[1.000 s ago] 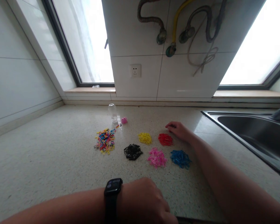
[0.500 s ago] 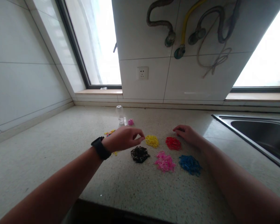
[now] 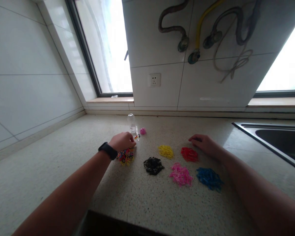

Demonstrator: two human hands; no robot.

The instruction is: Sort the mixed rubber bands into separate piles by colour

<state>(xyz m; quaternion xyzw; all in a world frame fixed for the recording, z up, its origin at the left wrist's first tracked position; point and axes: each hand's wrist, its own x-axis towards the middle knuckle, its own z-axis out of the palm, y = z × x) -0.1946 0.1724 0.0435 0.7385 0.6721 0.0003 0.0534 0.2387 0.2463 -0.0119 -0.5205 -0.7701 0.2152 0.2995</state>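
Observation:
My left hand (image 3: 123, 141), with a black watch (image 3: 108, 150) on the wrist, reaches over the far edge of a mixed heap of coloured rubber bands (image 3: 126, 157). Its fingers are curled down and pressed together, and what they pinch, if anything, is hidden. Resting on the counter just beyond the red rubber bands (image 3: 189, 154), my right hand (image 3: 201, 143) has its fingers loosely stretched and holds nothing visible. Between the hands lie sorted piles of yellow rubber bands (image 3: 166, 151), black rubber bands (image 3: 153, 166), pink rubber bands (image 3: 181, 174) and blue rubber bands (image 3: 209, 179).
Behind my left hand stands a clear bottle (image 3: 131, 124), beside a small clear strip and a pink cap-like piece (image 3: 143, 131). A steel sink (image 3: 250, 131) is set into the counter (image 3: 137, 196) at the right. The tiled wall carries a socket (image 3: 155, 80) and hoses.
My left hand has moved left, from beside the yellow pile to the mixed heap, which now shows more. My right hand stays by the red pile. The view has shifted slightly.

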